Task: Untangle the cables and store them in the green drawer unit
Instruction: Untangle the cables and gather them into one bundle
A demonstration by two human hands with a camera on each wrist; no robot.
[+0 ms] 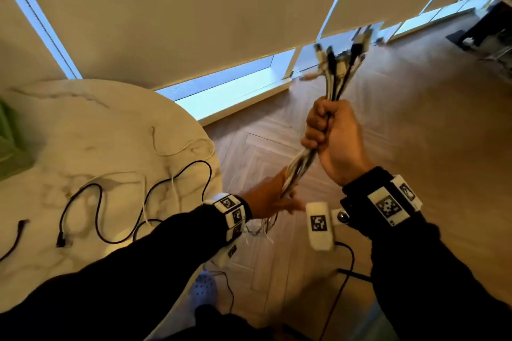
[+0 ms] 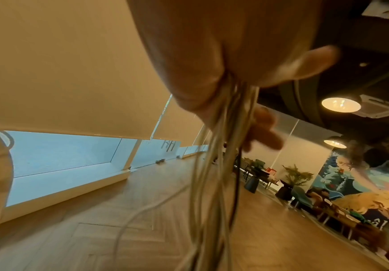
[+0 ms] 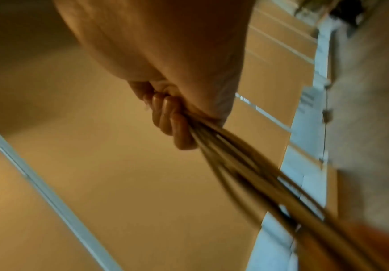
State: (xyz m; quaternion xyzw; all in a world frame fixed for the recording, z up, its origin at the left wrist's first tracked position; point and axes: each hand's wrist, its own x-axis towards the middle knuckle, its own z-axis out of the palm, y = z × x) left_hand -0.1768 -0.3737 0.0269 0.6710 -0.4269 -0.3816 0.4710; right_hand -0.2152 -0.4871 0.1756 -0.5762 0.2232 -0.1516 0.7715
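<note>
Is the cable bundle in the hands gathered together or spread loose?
Gathered. The right hand grips the cable bundle in a fist, connector ends fanning above; the left hand holds it lower down.

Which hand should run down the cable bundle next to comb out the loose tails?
Left, probably. The right hand is fisted round the cable bundle just below the plugs, anchoring it. The left hand already grips the bundle lower down, and the tails hang below it.

Sleeves: long black sleeves (image 1: 144, 255) cover both arms.
Wristbands: white blocks with black-and-white square markers (image 1: 389, 206) ring each wrist.
Footwear: pale perforated clog (image 1: 203, 289).
</note>
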